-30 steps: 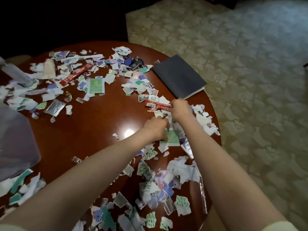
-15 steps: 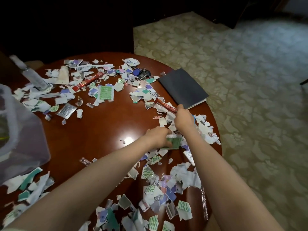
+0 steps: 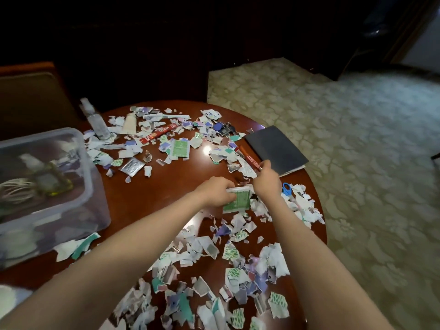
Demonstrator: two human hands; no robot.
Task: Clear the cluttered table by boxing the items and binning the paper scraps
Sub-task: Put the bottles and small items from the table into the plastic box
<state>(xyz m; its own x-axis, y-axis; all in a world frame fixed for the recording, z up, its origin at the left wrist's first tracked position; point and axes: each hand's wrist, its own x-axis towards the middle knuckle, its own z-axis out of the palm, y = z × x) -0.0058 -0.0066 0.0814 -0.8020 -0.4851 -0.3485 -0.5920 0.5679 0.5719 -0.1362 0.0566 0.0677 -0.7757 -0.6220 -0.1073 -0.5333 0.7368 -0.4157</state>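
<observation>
I see the round red-brown table point(image 3: 152, 186) spread under both hands, littered nearly all over with torn paper scraps point(image 3: 240, 277), thickest in the heap nearer me than the hands. Well off to the left of my left hand stands the clear plastic box point(image 3: 78, 163), already holding blurred items I cannot make out. Just beyond my right hand lies a dark grey notebook point(image 3: 276, 148), its near corner almost touching the knuckles. Far beyond the left hand a clear bottle point(image 3: 96, 122) stands upright beside a pale tube point(image 3: 129, 123), and a long red packet point(image 3: 160, 134) lies flat near them; its white lettering is too blurred for me to read. My left hand point(image 3: 215, 192) is curled, fingers pinched on the upper edge of a green-and-white sachet point(image 3: 238, 200), which hangs between the two hands; its printed lines are too small to read. A twin green sachet point(image 3: 180, 148) lies flat beyond the left hand, and a silver foil packet point(image 3: 131, 166) sits further left. My right hand point(image 3: 266, 181) is closed around the near end of a red stick packet point(image 3: 248, 158), which slants away up-left; its print is unreadable too. Blue-handled scissors point(image 3: 287, 188) lie just right of that wrist. Beyond the hands, a blue key fob point(image 3: 217, 126) rests among scraps
</observation>
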